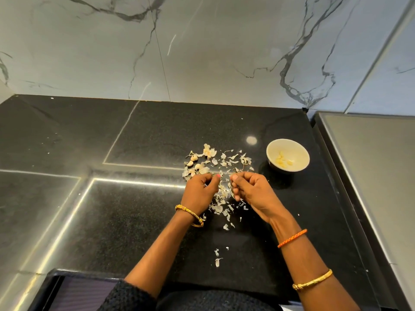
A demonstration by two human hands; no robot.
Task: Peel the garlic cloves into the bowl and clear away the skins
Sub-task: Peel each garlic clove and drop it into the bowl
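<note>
On the black countertop lies a scatter of papery garlic skins, with several unpeeled cloves at its far left. A small white bowl to the right holds several peeled cloves. My left hand and my right hand hover over the skins with fingers curled, fingertips nearly meeting. A thin strip of skin seems to be pinched between them; whether a clove sits in either hand is hidden.
A marble-patterned wall rises behind the counter. A grey raised surface borders the counter on the right, close to the bowl. A few stray skins lie near the front edge.
</note>
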